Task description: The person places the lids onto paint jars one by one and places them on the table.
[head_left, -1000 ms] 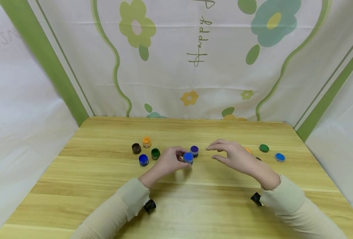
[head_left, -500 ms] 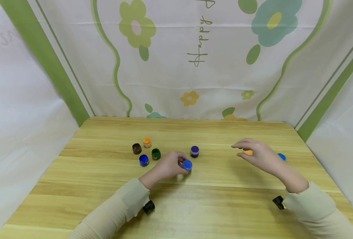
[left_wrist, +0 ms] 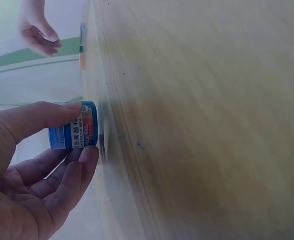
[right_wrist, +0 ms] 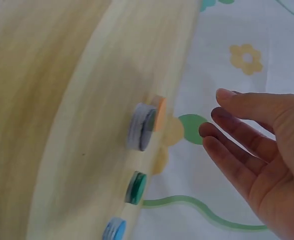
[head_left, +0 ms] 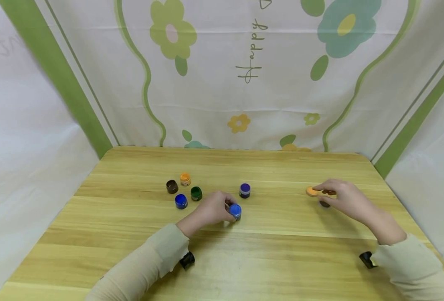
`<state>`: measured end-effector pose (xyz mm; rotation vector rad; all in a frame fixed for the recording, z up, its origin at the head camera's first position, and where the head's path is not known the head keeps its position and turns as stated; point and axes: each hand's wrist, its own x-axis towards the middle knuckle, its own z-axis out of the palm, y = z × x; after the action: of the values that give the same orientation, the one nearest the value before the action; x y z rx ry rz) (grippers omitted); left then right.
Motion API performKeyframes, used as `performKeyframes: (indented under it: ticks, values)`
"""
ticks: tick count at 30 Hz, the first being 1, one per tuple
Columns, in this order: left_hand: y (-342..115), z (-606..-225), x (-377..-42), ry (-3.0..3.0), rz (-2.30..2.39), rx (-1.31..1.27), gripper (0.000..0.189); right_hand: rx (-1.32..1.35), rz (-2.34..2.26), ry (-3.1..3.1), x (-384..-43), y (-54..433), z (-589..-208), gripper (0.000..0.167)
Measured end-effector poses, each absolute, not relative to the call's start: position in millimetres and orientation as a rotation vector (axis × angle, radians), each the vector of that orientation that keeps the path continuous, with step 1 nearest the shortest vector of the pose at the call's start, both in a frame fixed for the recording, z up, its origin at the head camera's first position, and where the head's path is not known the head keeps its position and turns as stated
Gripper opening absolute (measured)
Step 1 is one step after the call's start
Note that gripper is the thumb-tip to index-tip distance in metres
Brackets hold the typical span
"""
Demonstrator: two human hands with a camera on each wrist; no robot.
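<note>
Jar point(head_left: 235, 211), just below centre: we see left hand point(head_left: 212, 207) clamped on it; weak pinch could drop it. Right hand point(head_left: 351, 200), centre right, fingers apart; low sweep could scatter orange lid point(head_left: 310, 192).

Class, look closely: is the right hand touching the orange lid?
Apart. The right wrist view shows it: patterned cloth is visible between the right hand and the orange lid.
</note>
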<state>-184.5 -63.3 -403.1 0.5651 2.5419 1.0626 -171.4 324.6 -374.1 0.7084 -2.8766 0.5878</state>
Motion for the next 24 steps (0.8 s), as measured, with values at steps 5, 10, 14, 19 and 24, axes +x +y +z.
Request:
performKeyframes:
  ticks: [5,10,14,19,24]
  values:
    - [-62.8,-403.8,-185.1,2.540,1.036,0.569,0.031,0.661,0.564,-2.966,-172.8,330.3,-382.4,0.029]
    - [-62.3,-403.5,-186.0,2.535,1.012,0.550,0.031,0.620,0.565,-3.027,-174.4,334.4,-387.6,0.030]
    - [-61.6,-402.7,-186.2,2.536,0.995,0.548,0.031,0.600,0.562,-3.054,-175.0,338.5,-390.0,0.031]
    - [-60.8,-402.4,-186.0,2.534,0.997,0.550,0.031,0.578,0.566,-3.092,-176.3,342.1,-392.0,0.032]
    - [-59.8,-402.6,-186.3,2.535,0.988,0.546,0.034,0.554,0.572,-3.127,-178.4,342.2,-395.2,0.033]
